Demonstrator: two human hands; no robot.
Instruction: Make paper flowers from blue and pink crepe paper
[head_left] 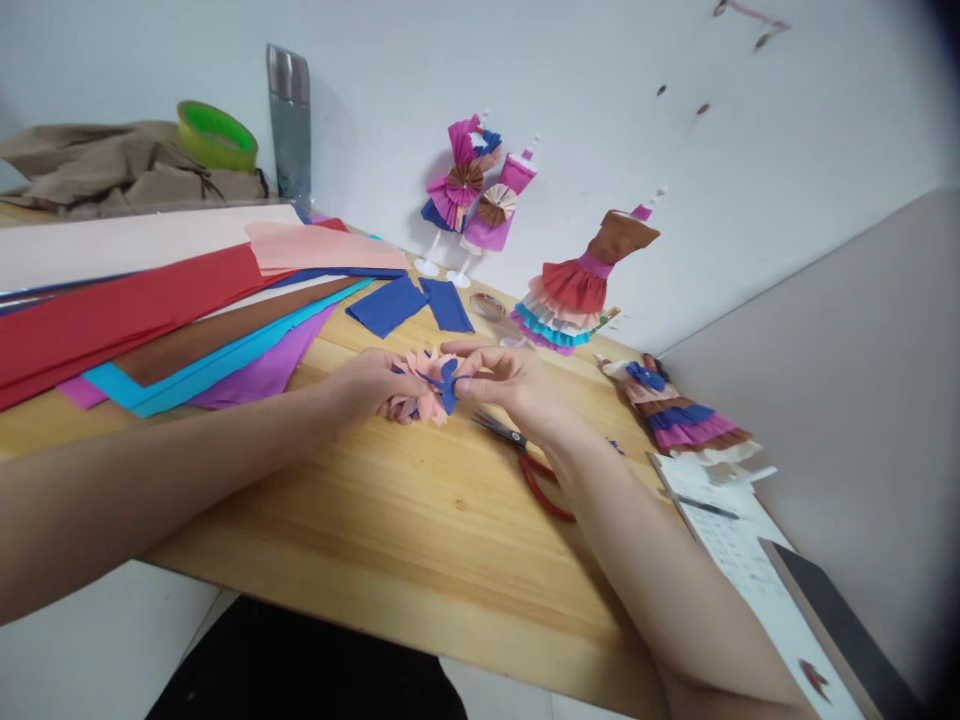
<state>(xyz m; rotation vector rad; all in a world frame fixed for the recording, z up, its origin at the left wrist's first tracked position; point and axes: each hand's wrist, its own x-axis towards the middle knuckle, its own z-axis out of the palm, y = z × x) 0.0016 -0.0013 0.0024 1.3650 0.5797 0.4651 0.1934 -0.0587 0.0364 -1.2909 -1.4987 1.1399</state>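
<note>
Over the wooden table, my left hand [366, 386] grips a peach paper flower [429, 402] with ruffled petals from its left side. A blue paper piece [448, 386] lies against the flower's right part, and the fingertips of my right hand [499, 382] pinch its edge. Below my right wrist, scissors with red handles [535, 480] rest on the table, their handles partly behind my forearm. Two folded blue paper pieces [388, 306] lie just beyond my hands.
Stacked colored paper sheets [150, 290] cover the left side. Small dress stands [600, 260] line the wall, near a clear tape roll [487, 305]. A layered paper dress [686, 410] and a notebook [739, 530] with a pen lie at right. A bottle [289, 130] and green tape [217, 137] stand back left.
</note>
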